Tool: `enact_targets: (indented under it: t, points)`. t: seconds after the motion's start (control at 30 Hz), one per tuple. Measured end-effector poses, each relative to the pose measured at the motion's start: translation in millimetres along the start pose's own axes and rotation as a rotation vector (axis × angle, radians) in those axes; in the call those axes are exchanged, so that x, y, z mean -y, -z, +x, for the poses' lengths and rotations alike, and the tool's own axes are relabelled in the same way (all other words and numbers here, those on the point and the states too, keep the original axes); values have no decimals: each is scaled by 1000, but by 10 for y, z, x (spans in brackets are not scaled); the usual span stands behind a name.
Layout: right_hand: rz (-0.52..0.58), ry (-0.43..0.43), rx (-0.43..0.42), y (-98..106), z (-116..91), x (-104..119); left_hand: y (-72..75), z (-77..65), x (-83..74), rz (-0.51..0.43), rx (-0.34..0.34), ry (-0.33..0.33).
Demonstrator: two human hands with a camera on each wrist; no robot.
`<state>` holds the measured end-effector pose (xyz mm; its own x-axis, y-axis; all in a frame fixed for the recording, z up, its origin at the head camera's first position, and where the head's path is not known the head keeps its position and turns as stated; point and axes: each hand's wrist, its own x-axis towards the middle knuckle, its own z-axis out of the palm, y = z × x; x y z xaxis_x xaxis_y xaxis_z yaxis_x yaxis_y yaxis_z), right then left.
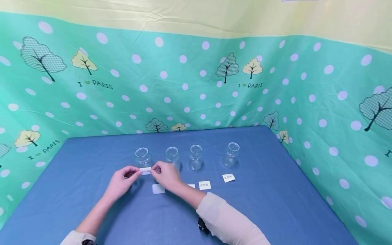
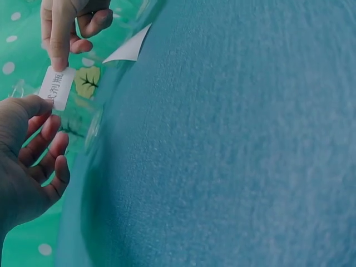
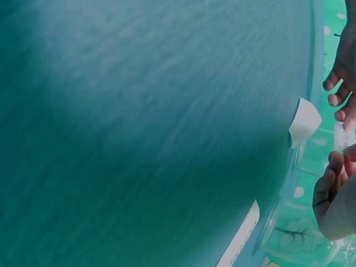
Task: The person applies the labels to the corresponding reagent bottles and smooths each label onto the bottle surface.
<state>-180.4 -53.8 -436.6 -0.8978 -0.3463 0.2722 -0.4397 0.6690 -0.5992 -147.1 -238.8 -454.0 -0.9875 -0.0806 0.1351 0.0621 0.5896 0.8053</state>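
Between both hands, a small white paper label [image 1: 145, 170] with handwritten characters is held stretched in front of the leftmost glass jar [image 1: 142, 153]. My left hand [image 1: 120, 182] pinches its left end between thumb and finger. The other end is pinched by my right hand [image 1: 167, 175]. In the left wrist view, the label [image 2: 60, 86] faces the camera, and part of its writing is covered by the left thumb. I cannot tell whether the label touches the jar. Behind the right hand stands a second jar [image 1: 172, 153], partly hidden.
Two more glass jars [image 1: 195, 159] [image 1: 230, 156] stand farther right. On the blue table [image 1: 137, 217] lie a blank-looking paper piece [image 1: 157, 189], a label [image 1: 191, 186] partly covered by the right arm, and two written labels [image 1: 204, 185] [image 1: 228, 178]. A polka-dot curtain [image 1: 183, 95] hangs behind.
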Motion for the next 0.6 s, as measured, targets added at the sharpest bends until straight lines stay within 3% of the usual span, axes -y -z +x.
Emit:
enact_targets:
  t: [0.6]
  points:
    - [-38, -54, -41, -118, 65, 49, -21, 35, 74, 59, -79, -22]
